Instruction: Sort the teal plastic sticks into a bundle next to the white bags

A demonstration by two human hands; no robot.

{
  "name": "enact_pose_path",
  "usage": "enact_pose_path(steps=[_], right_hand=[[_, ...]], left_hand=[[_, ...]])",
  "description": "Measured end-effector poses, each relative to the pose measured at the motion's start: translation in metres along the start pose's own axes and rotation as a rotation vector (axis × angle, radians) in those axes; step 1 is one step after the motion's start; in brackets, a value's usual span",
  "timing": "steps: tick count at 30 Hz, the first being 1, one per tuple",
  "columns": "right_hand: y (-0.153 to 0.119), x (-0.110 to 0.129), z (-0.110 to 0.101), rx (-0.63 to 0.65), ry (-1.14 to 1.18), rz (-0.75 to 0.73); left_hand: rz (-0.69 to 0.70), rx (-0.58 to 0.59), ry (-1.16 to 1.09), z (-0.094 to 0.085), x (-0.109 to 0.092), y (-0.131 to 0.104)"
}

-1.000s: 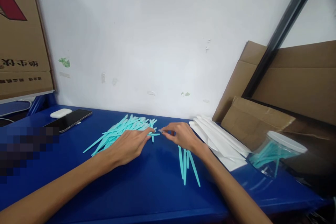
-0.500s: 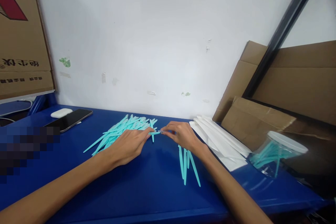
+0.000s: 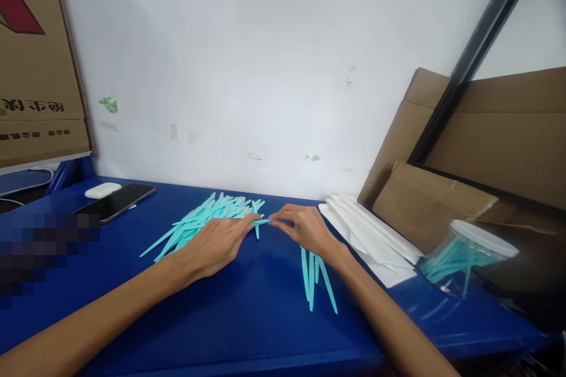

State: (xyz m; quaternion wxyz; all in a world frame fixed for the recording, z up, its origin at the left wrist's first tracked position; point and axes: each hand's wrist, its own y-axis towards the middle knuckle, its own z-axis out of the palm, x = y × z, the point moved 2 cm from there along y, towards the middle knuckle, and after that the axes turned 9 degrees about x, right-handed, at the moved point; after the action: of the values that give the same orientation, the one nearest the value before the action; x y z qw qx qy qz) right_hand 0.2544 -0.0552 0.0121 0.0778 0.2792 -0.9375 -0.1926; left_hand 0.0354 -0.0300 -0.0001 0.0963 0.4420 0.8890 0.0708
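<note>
Between my two hands is a thin turquoise stick (image 3: pixel 262 221). My left hand (image 3: pixel 223 240) pinches one end of it, beside a pile of turquoise sticks (image 3: pixel 181 230). My right hand (image 3: pixel 308 227) has its thumb and fingers closed at the other end; the tip there is too small to make out clearly. Several more turquoise sticks (image 3: pixel 312 283) lie on the blue table (image 3: pixel 247 318) just below my right hand, their upper ends partly hidden by it.
White paper sleeves (image 3: pixel 371 238) lie to the right, near a clear lidded jar (image 3: pixel 460 262) holding turquoise sticks. Cardboard (image 3: pixel 433 206) leans behind them. A phone (image 3: pixel 117 201) and a white case (image 3: pixel 102 190) rest at the back left.
The clear piece seen between my fingertips earlier no longer shows; the turquoise stick now reaches my right fingertips. My hands have hardly moved otherwise.
</note>
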Motion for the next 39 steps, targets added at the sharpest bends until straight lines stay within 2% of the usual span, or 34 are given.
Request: enact_pose_path(steps=[6, 11, 23, 39], right_hand=[[0.0003, 0.0018, -0.0018, -0.003, 0.021, -0.014], [0.0001, 0.0008, -0.004, -0.029, -0.023, 0.046], [0.0, 0.0023, -0.004, 0.008, -0.013, 0.04], [0.0002, 0.0014, -0.0044, 0.164, -0.044, 0.02]], left_hand=[[0.007, 0.004, 0.011, 0.0006, -0.0002, -0.0001], [-0.018, 0.012, -0.005, -0.0001, 0.0, -0.0003], [-0.024, 0.007, -0.009, -0.0012, -0.0004, -0.0005], [-0.06, -0.006, 0.029, -0.002, 0.0021, -0.0002]])
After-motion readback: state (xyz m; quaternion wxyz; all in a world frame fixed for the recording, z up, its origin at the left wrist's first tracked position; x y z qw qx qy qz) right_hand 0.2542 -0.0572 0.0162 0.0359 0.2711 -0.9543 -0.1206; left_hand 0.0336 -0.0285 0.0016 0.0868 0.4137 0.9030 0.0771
